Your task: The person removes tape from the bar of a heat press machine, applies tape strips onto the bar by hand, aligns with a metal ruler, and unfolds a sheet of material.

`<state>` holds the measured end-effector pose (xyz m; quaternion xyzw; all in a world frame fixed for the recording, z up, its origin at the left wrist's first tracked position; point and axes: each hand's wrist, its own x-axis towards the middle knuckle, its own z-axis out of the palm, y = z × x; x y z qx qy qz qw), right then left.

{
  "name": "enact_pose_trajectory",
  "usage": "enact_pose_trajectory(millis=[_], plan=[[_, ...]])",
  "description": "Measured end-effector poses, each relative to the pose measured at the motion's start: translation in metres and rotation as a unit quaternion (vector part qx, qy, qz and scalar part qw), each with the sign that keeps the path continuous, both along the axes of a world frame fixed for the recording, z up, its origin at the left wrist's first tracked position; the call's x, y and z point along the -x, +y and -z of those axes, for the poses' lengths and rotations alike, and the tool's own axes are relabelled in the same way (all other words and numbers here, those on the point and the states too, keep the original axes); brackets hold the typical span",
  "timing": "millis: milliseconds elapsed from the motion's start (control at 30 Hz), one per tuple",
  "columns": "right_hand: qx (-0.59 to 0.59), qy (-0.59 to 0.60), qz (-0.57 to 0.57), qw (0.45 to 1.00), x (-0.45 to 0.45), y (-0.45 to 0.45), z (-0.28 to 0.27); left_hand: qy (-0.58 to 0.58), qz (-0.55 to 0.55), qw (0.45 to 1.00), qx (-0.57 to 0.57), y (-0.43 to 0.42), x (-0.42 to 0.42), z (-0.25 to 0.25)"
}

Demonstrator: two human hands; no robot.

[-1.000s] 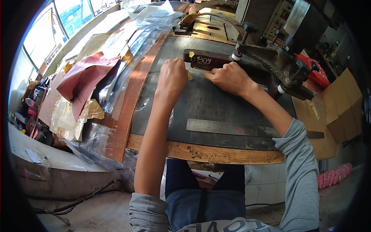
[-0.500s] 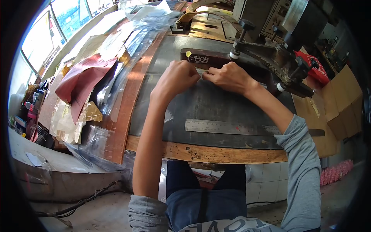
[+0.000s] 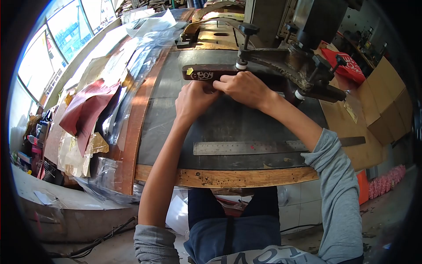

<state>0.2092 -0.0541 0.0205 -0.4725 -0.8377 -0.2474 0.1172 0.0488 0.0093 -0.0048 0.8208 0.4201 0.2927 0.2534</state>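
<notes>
My left hand (image 3: 195, 100) and my right hand (image 3: 244, 89) meet over the dark table top (image 3: 169, 125), fingers curled and pinched together. Whatever is between the fingertips, if anything, is too small or hidden to make out. Just beyond them lies a dark bar (image 3: 228, 73) with white chalk-like letters and a yellow patch on its left end. It belongs to a machine head with a metal arm (image 3: 281, 59) and black knobs. Closer to my body, a steel ruler (image 3: 237, 148) lies flat near the wooden front edge.
Leather-like red sheets (image 3: 90, 110), papers and clear plastic are piled on the left, beside a long brown strip (image 3: 132, 145). On the right stand an open cardboard box (image 3: 387, 101) and a red bag (image 3: 345, 66). The wooden table edge (image 3: 228, 177) runs in front of me.
The view has shifted, so the bar and ruler appear further left. My hands have come together, the right fingers now touching or overlapping the left ones close to the bar.
</notes>
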Motion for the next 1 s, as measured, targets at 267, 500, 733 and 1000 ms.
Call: enact_pose_trajectory(millis=[267, 500, 733, 1000], plan=[[0.017, 0.310, -0.020, 0.950, -0.008, -0.053, -0.014, 0.021, 0.017, 0.999, 0.028, 0.006, -0.001, 0.003], [0.065, 0.327, 0.046, 0.942, -0.024, -0.136, -0.011, 0.048, -0.052, 0.997, -0.010, -0.019, -0.009, -0.010], [0.114, 0.424, 0.196, 0.877, -0.051, -0.186, -0.007, 0.021, -0.008, 0.998, -0.067, -0.027, -0.014, -0.003], [0.047, 0.462, 0.298, 0.834, -0.096, -0.184, 0.012, -0.048, 0.021, 0.977, -0.206, -0.035, -0.021, -0.002]])
